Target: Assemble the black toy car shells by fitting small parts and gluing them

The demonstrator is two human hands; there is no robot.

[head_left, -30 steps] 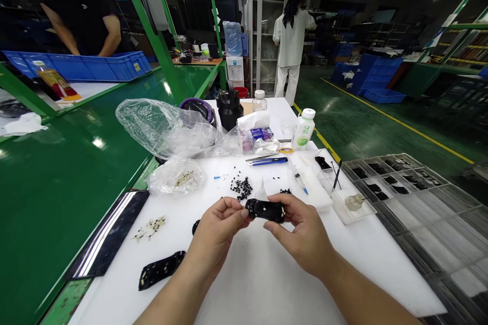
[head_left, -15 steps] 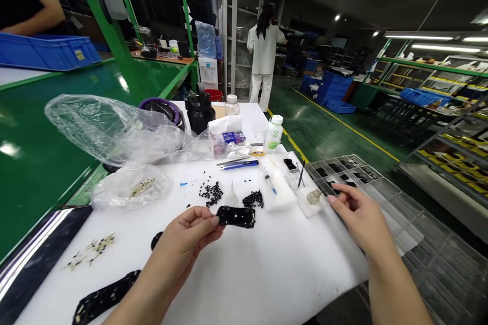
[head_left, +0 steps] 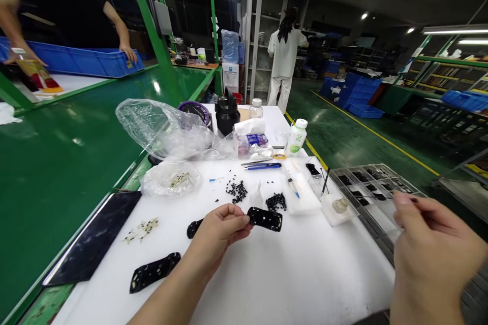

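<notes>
My left hand (head_left: 229,226) pinches one end of a black plastic base plate (head_left: 266,219) and holds it above the white table. The plate is long and narrow, with small holes and notched corners. My right hand (head_left: 430,244) is raised at the right, over the edge of the compartment tray. Its thumb and fingers are closed together; a thin line shows by the fingertips, but what they hold is unclear. Another black plate (head_left: 154,271) lies by my left forearm. A further black piece (head_left: 193,228) is partly covered by my left hand.
Small black parts lie in two piles (head_left: 237,191) (head_left: 276,202) beside a white nozzle bottle (head_left: 256,194). Foam blocks, a blue cutter (head_left: 263,166), a plastic bag (head_left: 163,129) and a white bottle (head_left: 296,137) stand around. A divided tray (head_left: 366,175) adjoins. A co-worker (head_left: 64,15) handles a blue crate.
My right hand has moved right and toward me from near the foam block, its fingers now closed. My left hand still holds the plate. The view has turned left, showing more of the co-worker.
</notes>
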